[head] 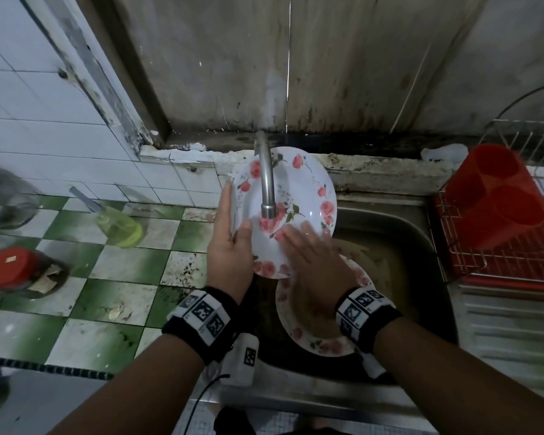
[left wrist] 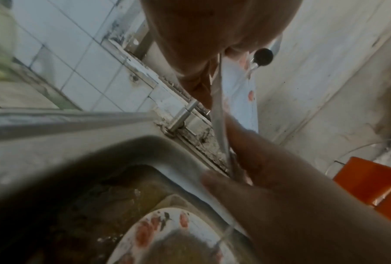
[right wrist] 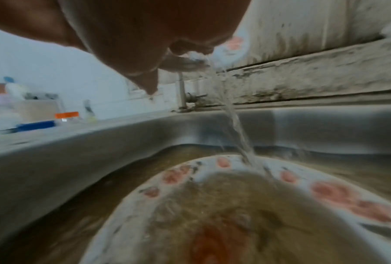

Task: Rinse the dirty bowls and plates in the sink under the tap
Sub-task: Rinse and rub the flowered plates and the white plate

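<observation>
Tap crossing before rose plate, left hand gripping its rim, right hand lying flat on it, dirty plate sitting below in sink, red rack standing beside.

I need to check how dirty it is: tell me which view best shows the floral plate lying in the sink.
Right wrist: the white floral plate fills it, pooled with brown water. Head shows its rim under the right hand; left wrist, a corner.

Tap spout close above plate
</observation>
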